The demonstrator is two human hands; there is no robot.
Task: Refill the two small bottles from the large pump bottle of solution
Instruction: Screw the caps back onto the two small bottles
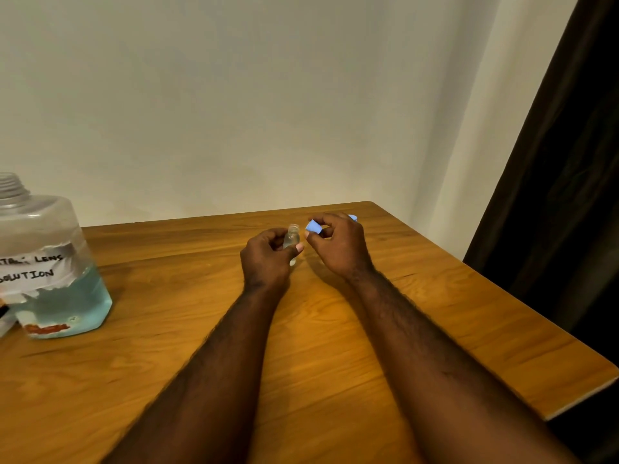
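Left hand (266, 259) is curled round the small bottle (292, 237), thumb across the front. The bottle is upright, clear, its neck uncapped, and sits mid-tabletop toward the far edge. Can't tell if its base touches the wood.

Right hand (341, 246) pinches the blue cap (314, 226) between thumb and fingers, just beside the bottle's neck and slightly above it, not touching.

A second blue piece (353, 217) pokes out behind the right hand's knuckles. It's mostly hidden, can't tell what it is.

Large bottle (50, 262) stands at the left, well apart from the hands. Threaded neck open, blue liquid in the lower part, torn label reading "LENS SOLUTION".

Tabletop (435, 313): far edge butts against the wall (234, 95), rounded far-right corner just behind the right hand. The right edge runs diagonally toward the camera, with a dark curtain (552, 195) beyond it. There's bare wood between the large bottle and the left forearm, and more to the right of the right forearm.
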